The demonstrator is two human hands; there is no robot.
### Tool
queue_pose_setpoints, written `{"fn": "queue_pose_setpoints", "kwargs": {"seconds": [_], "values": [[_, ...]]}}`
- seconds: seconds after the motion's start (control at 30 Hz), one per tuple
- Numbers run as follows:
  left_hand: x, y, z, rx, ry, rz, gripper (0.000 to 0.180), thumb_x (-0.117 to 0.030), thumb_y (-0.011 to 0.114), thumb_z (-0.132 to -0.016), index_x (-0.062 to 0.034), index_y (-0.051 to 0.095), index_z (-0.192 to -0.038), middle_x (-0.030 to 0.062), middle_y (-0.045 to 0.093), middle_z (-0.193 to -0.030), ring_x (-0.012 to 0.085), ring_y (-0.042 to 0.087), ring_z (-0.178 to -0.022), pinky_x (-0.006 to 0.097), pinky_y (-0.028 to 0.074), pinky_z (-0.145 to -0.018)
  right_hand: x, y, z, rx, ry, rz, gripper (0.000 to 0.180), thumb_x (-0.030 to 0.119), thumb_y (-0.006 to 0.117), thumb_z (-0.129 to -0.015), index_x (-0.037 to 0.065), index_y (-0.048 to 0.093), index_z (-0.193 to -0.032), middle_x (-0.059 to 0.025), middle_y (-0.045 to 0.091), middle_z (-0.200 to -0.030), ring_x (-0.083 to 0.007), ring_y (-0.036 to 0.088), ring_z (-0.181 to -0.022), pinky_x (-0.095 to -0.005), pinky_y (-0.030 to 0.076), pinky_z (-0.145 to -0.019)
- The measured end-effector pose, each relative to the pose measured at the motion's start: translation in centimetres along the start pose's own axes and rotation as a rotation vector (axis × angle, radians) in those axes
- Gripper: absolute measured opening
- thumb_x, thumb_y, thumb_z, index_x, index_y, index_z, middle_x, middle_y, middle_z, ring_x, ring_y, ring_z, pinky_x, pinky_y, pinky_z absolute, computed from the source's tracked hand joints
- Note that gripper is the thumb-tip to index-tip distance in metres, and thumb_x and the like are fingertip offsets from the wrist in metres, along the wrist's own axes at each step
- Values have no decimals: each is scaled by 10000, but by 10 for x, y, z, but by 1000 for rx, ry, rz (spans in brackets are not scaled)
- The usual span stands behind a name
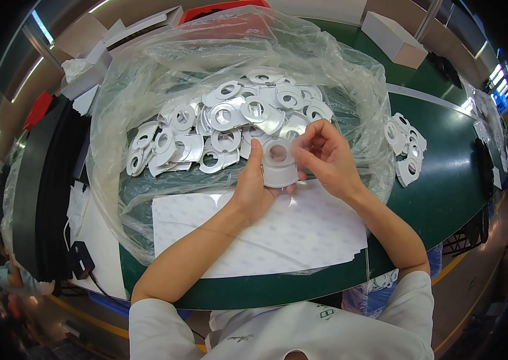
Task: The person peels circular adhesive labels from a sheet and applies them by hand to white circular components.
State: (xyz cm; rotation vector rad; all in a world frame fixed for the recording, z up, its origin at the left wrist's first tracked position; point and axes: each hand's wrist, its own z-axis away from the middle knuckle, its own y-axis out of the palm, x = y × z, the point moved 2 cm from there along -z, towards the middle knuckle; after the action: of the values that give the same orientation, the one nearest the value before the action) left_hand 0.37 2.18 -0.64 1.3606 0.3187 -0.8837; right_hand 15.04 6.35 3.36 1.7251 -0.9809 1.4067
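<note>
My left hand grips a white plastic part with a round hole and a flared lower end, thumb along its left side and fingers beneath. At the part's upper right edge, my right hand is closed in a pinch, its fingertips touching or very near the ring. What the pinch holds, if anything, is too small to make out. Just beyond both hands lies a heap of similar white ring parts on a clear plastic sheet. Under my wrists is a stack of white sheets with a faint pattern.
A smaller group of white ring parts lies on the green table to the right. The crumpled plastic sheet surrounds the heap. A white box stands at the far right, a black adapter at the near left.
</note>
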Motion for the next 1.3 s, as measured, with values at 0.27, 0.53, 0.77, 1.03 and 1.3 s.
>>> {"fn": "queue_pose_setpoints", "kwargs": {"seconds": [0.27,0.53,0.77,1.03,1.3], "values": [[0,0,-1,17,3,-10,639,-576,154,-978,-70,468,-1209,98,582,-1060,235,616,-874,327,456,-641,-3,0,-2,21,28,14,244,-17,635,-837,56,417,-919,-46,566,-826,-67,518,-618,-211,462,-518],[1,0,-2,8,-6,-6,636,-574,156,-979,-76,470,-1220,90,575,-1087,233,613,-889,332,458,-658,-4,-1,-2,30,39,1,249,-15,642,-834,57,415,-907,-44,569,-822,-68,520,-604,-208,459,-523],[0,1,-1,-3,-5,0,638,-579,158,-977,-80,467,-1228,89,573,-1099,237,614,-903,339,460,-663,-3,-1,-1,45,14,29,185,20,635,-855,42,453,-884,-28,568,-817,-48,515,-625,-186,441,-509],[-1,4,0,2,-2,12,528,-575,167,-977,-143,470,-1009,42,570,-1007,204,575,-882,331,443,-631,-1,4,4,-11,-105,236,155,0,640,-837,29,490,-861,-31,566,-801,-77,531,-653,-219,457,-523],[0,1,0,-1,3,60,518,-578,185,-976,-145,470,-988,21,573,-1002,179,564,-896,340,453,-660,9,8,10,56,-787,1067,289,-17,685,-656,53,594,-921,-64,615,-873,-241,592,-850,-335,488,-690]]}}
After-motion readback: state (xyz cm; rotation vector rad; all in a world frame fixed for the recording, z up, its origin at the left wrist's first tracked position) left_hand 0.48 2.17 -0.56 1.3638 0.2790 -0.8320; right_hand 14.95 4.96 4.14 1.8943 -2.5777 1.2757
